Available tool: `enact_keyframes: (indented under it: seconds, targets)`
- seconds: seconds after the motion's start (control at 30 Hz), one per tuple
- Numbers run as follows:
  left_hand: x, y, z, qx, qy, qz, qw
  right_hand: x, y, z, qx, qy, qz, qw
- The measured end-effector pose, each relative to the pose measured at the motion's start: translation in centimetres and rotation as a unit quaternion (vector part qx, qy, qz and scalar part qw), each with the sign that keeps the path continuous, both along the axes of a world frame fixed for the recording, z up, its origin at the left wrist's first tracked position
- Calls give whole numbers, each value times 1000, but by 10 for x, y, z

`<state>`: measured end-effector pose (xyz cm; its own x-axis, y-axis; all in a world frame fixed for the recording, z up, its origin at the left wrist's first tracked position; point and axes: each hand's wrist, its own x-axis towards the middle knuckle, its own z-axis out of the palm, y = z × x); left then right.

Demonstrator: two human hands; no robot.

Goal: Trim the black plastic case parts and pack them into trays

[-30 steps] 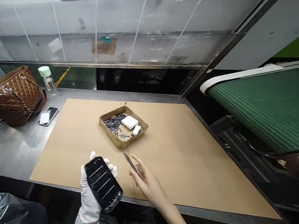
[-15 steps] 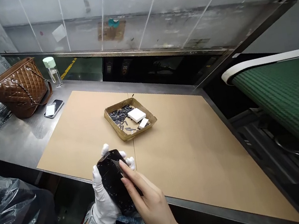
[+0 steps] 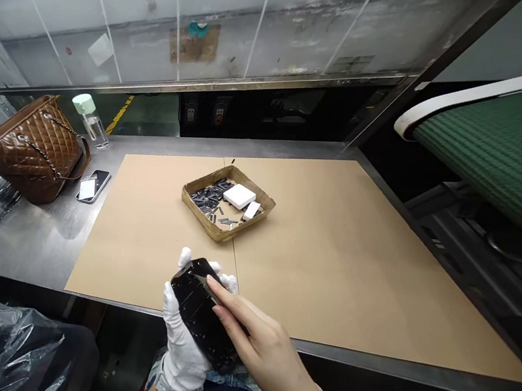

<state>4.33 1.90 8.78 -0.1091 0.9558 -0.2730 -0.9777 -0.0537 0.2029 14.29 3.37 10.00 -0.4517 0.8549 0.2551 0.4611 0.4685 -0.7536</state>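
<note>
A shallow, tan-brown cardboard tray [image 3: 203, 222] sits on flat tan cardboard sheeting [image 3: 326, 231] that covers much of a grey metal table [image 3: 49, 235]. Inside the tray, many small dark strips [image 3: 211, 193] lie heaped toward its left side, and two white rectangular blocks, a larger one [image 3: 240, 195] and a smaller one [image 3: 251, 211], lie toward its right. On the person's side of the tray and a little left of it, well apart from it, is a black, glossy, rectangular plastic shell with rounded corners [image 3: 203, 317], tilted in the white-gloved left hand [image 3: 183, 346], whose fingers wrap its edges. The bare right hand [image 3: 264, 340] is close against it, thumb and index finger pinched on a thin, grey, pointed tool [image 3: 202, 280], mostly hidden by the fingers. The tool lies over the shell's upper part; whether its tip touches cannot be told. Left of the tray, beyond the sheeting, are a dark phone [image 3: 102, 179], a brown quilted bag with chain straps [image 3: 31, 152] and a clear bottle with a pale green cap [image 3: 94, 129]. Well right of the tray is a green ribbed belt [image 3: 506, 150].
</note>
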Motion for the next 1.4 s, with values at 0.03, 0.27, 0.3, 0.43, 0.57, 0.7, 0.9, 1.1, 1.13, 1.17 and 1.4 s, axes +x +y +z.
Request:
enact_keyframes:
  seconds: [0.03,0.27,0.3,0.43,0.57,0.7,0.9,1.1,1.13,1.17,1.4]
  targets:
    - [0,0,0,-7,-2,1,1000,1,1,0,-6,-2,6,1000]
    - [2,4,-1,-3,36,-9,999,4,4,-2,-80,84,-25,993]
    - [3,5,-1,3,38,-6,999,3,4,-1,-72,93,-20,993]
    - [7,6,-4,35,36,11,999,-3,5,5,-10,23,4,1000]
    - [8,6,-5,27,56,24,998,-6,6,6,41,-32,-9,999]
    - [9,5,-9,22,86,25,996,-6,6,4,77,-47,-16,996]
    - [12,3,-13,25,98,25,995,-7,6,2,86,-43,-18,995]
    - [12,2,-6,18,102,31,994,-2,6,2,2,15,-13,1000]
    - [11,2,-5,13,106,32,994,-1,6,3,-29,39,-12,999]
    - [11,2,-4,8,111,31,993,1,7,3,-63,66,-16,996]
    - [14,-1,-15,11,202,80,976,-10,25,14,-240,174,-25,955]
